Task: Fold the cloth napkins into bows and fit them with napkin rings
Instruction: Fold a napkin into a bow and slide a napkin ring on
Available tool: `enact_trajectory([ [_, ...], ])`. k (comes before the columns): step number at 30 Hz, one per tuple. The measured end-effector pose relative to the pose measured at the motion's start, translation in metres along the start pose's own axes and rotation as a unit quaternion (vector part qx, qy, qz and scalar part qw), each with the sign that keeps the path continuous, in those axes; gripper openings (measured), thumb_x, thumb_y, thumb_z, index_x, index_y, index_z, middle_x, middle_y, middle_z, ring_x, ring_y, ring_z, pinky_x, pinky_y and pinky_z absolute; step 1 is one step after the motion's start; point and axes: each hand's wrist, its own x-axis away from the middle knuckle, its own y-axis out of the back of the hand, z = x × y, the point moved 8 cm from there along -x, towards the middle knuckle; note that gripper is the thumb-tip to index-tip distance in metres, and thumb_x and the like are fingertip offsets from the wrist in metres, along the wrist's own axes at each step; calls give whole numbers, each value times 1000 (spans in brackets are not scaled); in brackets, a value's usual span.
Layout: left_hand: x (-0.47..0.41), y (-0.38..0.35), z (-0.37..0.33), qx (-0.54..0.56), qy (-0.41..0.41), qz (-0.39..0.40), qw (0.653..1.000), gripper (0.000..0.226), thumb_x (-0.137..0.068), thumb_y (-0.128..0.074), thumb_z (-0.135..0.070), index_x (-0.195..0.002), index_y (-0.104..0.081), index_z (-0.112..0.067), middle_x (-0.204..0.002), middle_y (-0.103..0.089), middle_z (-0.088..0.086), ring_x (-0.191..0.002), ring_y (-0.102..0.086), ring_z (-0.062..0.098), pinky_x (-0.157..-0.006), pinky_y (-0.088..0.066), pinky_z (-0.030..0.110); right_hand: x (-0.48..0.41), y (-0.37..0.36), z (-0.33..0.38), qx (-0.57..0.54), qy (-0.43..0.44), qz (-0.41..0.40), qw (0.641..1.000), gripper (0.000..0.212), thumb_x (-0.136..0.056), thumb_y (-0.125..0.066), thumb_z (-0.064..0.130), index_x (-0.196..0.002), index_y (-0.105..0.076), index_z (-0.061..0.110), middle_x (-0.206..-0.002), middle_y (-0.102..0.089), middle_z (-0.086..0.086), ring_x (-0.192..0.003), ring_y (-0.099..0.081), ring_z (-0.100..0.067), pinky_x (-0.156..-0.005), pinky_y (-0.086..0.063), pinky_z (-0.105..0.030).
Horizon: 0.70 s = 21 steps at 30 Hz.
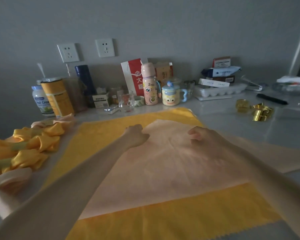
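Head view: a peach napkin [163,170] is lying spread flat on a yellow napkin [180,213] on the counter [232,123]. It is sitting askew, one corner pointing away toward the wall and its near edge slanting from near-left to far-right. The left hand [137,134] is gripping the far-left edge with curled fingers. The right hand [203,135] is bunching creased cloth under curled fingers. Gold napkin rings [261,112] are lying far right, and finished yellow bows [33,142] are piled at the left.
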Motion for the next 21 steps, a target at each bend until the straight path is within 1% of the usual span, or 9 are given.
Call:
enact_trajectory([
  [2,-21,0,1,34,27,-4,999,57,-88,-61,-33,-135,-41,-8,-137,-44,10,-120,-46,27,-91,-43,33,-20,2,0,33,9,7,999,39,-93,-52,15,-132,-48,11,-134,-52,-10,-122,-50,-25,-95,-38,-28],
  [4,-33,-2,5,84,81,31,993,67,-78,-73,-32,-133,-44,-6,-132,-49,12,-114,-51,28,-88,-46,34,-39,3,0,71,4,22,997,42,-94,-51,17,-135,-44,10,-139,-47,-12,-125,-46,-26,-96,-36,-26],
  [6,-44,-4,4,83,107,75,988,70,-74,-77,-31,-131,-47,-2,-131,-51,17,-115,-53,32,-89,-46,36,-61,-2,-4,93,-18,50,994,46,-95,-50,22,-137,-39,10,-141,-43,-11,-126,-44,-26,-98,-35,-28],
  [8,-55,-5,-7,62,91,103,989,57,-77,-75,-23,-124,-52,0,-125,-52,15,-110,-52,30,-82,-42,32,-80,-8,-8,129,-40,74,988,50,-93,-52,29,-137,-37,11,-141,-41,-10,-128,-40,-27,-102,-35,-34],
  [10,-65,-5,-16,70,74,106,989,48,-77,-75,-20,-117,-56,-3,-114,-53,9,-101,-51,26,-82,-43,30,-93,-9,-12,156,-61,77,983,58,-88,-58,37,-138,-38,14,-141,-38,-8,-130,-35,-28,-102,-32,-37],
  [13,-77,-8,-14,180,90,98,975,42,-82,-71,-28,-114,-60,-2,-111,-62,11,-102,-61,29,-93,-50,40,-105,-6,-21,148,-82,88,982,66,-79,-68,46,-133,-44,15,-140,-36,-8,-130,-33,-28,-101,-31,-38],
  [15,-81,-10,-7,268,122,101,950,41,-88,-64,-26,-117,-58,3,-107,-65,14,-97,-63,29,-94,-50,42,-108,-8,-27,145,-80,102,981,66,-76,-69,51,-128,-48,15,-139,-35,-8,-128,-33,-29,-101,-32,-39],
  [18,-81,-14,-7,310,144,110,933,43,-86,-66,-13,-123,-53,6,-100,-64,15,-86,-62,27,-84,-52,40,-114,-9,-37,124,-80,104,984,62,-82,-63,49,-131,-46,14,-139,-35,-11,-127,-37,-31,-102,-35,-38],
  [21,-78,-13,-11,304,142,128,933,47,-83,-67,-2,-127,-50,5,-86,-62,10,-73,-61,21,-68,-52,31,-119,-6,-41,130,-96,124,979,56,-88,-59,43,-129,-48,7,-138,-45,-14,-123,-47,-30,-99,-40,-35],
])
